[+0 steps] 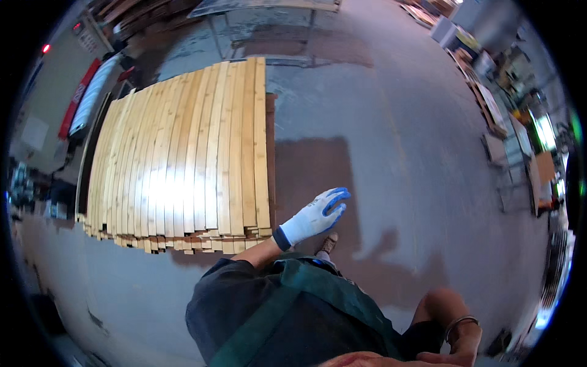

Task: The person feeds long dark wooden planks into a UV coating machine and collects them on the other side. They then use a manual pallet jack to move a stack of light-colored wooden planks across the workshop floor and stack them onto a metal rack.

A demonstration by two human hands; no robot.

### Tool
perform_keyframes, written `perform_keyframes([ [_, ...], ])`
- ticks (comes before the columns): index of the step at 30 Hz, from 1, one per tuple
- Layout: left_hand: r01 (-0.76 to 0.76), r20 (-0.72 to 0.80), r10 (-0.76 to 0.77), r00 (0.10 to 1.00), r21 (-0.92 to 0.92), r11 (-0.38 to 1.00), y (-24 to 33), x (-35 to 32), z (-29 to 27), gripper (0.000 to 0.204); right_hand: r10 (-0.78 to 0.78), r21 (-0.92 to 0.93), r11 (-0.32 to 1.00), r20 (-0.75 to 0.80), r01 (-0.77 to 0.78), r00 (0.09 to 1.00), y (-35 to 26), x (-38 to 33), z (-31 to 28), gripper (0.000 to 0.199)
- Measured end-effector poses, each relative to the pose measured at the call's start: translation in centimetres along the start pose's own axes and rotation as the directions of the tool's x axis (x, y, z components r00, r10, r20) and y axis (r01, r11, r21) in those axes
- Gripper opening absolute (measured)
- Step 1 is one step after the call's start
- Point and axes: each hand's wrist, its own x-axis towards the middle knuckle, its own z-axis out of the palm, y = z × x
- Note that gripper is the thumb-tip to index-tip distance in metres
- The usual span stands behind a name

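My left hand (313, 215), in a white work glove with blue-coated fingers, hovers over the floor just right of a stack of wooden slats (177, 153). Its fingers are stretched out and slightly curved, the thumb is apart, and nothing is in it. The pale yellow slats lie side by side in layers, their near ends uneven. My right arm is bent at the lower right, with a bracelet (463, 322) at the wrist. The right hand (457, 355) is bare and close in at the lower edge; its fingers are mostly cut off or hidden.
A metal-legged table (263, 7) stands beyond the slats. At the left is a machine cabinet (52, 116) with a red light. Boards and a rack (520, 159) line the right side. My shoe (329, 243) is on the grey floor below my left hand.
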Motion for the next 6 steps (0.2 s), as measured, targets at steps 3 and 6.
perform_keyframes([
  [3,0.045,-0.079,-0.039,0.996,0.078,0.996,0.0,3.7,1.6,0.037,-0.015,0.020,1.000,-0.021,0.015,1.000,1.6,-3.6,-3.7,0.008],
  [6,0.161,-0.159,-0.157,0.975,0.013,0.987,-1.0,6.6,3.7,0.037,-0.059,0.043,0.997,-0.043,0.060,0.997,2.8,-7.3,-7.3,0.008],
])
